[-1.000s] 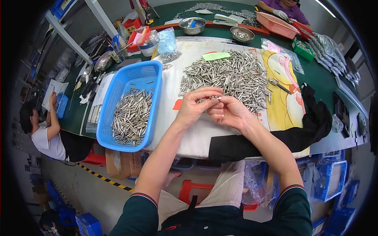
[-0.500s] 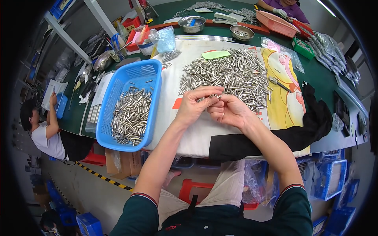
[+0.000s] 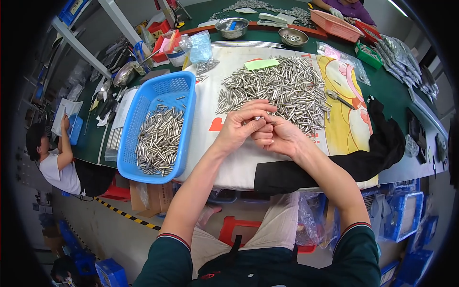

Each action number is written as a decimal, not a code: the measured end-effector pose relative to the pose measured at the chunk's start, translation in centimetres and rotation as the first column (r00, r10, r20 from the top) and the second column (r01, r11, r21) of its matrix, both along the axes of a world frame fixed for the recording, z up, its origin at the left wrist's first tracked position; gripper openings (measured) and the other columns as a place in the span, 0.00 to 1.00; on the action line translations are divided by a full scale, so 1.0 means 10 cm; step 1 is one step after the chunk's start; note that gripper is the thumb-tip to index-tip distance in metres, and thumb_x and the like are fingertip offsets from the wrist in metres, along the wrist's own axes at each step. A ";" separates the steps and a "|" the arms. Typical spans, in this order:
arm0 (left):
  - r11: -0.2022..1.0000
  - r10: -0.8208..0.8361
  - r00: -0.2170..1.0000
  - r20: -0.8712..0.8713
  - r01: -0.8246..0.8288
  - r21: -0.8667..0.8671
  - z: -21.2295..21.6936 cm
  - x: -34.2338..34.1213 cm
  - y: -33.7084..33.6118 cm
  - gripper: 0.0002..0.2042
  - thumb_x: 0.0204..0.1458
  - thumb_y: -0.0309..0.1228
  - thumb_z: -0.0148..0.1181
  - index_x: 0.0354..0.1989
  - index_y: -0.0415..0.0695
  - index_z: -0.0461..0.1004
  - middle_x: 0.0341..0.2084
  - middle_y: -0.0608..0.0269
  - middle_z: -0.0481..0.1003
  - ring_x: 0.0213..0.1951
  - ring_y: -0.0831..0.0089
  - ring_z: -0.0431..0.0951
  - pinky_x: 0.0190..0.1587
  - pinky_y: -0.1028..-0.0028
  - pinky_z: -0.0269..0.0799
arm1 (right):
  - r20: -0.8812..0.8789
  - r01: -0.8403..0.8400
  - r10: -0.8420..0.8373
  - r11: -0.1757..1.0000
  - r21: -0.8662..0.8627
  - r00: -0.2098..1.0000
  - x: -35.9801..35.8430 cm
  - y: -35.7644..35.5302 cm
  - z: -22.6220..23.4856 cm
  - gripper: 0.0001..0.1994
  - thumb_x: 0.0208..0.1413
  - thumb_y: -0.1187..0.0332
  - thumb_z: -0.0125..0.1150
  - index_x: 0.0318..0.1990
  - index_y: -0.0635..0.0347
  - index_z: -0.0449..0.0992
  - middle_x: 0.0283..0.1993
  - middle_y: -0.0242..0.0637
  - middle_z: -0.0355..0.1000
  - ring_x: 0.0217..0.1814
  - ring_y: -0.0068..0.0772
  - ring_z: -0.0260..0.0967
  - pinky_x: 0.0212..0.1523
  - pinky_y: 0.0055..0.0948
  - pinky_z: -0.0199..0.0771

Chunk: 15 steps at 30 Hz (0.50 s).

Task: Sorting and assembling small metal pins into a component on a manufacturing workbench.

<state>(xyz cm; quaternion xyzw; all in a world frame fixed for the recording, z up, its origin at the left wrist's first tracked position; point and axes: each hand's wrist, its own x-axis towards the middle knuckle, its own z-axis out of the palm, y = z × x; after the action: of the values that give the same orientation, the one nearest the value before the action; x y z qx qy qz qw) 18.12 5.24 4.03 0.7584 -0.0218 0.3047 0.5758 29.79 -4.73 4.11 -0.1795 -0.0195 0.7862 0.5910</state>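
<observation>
Fingertips together, my left hand (image 3: 240, 126) and my right hand (image 3: 283, 136) meet over the near edge of a heap of small silvery metal pins (image 3: 287, 88). A few short metal pieces (image 3: 259, 118) are pinched between them, mostly covered by the fingers. The heap lies on a white and yellow printed cloth, with a pale green slip of paper (image 3: 261, 64) on its far side. Left of my hands stands a blue plastic basket (image 3: 125, 138), partly filled with similar pins (image 3: 160, 143).
Black fabric (image 3: 287, 177) lies along the near right edge. Pliers (image 3: 340, 99) rest right of the heap. Two metal bowls, one left (image 3: 232, 34) and one right (image 3: 293, 42), stand behind it. One person (image 3: 60, 162) sits at left; another (image 3: 351, 12) works at far right.
My hands stay together in nearly the same place, their fingers shifting slightly around the metal pieces. The whole view has moved a little.
</observation>
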 end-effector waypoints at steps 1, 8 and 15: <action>0.995 -0.023 1.000 -0.019 0.021 -0.101 0.00 0.01 -0.01 0.06 0.49 0.25 0.55 0.32 0.41 0.77 0.42 0.59 0.75 0.51 0.68 0.68 0.54 0.70 0.61 | 0.011 -0.017 0.017 1.000 -0.002 1.000 0.01 0.01 0.00 0.11 0.58 0.64 0.49 0.24 0.55 0.64 0.16 0.22 0.54 0.17 0.16 0.47 0.16 0.17 0.46; 0.691 -0.006 0.998 0.060 0.048 -0.721 -0.02 -0.03 0.02 0.11 0.57 0.36 0.48 0.39 0.41 0.72 0.44 0.53 0.73 0.43 0.70 0.74 0.49 0.70 0.68 | 0.567 0.209 -0.239 0.971 0.118 0.788 -0.06 -0.03 0.14 0.09 0.59 0.65 0.49 0.37 0.61 0.72 0.17 0.23 0.57 0.17 0.14 0.47 0.18 0.17 0.49; 0.277 -0.189 0.982 -0.028 0.026 -0.960 -0.11 -0.11 -0.04 0.14 0.60 0.32 0.41 0.42 0.32 0.65 0.37 0.49 0.73 0.39 0.65 0.76 0.44 0.72 0.76 | 0.455 0.024 -0.678 0.543 0.839 -0.578 -0.03 0.01 0.07 0.06 0.53 0.77 0.53 0.38 0.64 0.73 0.26 0.37 0.72 0.20 0.22 0.66 0.20 0.20 0.64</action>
<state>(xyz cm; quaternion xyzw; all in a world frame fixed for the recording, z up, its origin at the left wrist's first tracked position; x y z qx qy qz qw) 17.01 4.82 2.97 0.2793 0.1526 0.1650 0.9335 29.49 -4.60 4.77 -0.5689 -0.5558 -0.0764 0.6014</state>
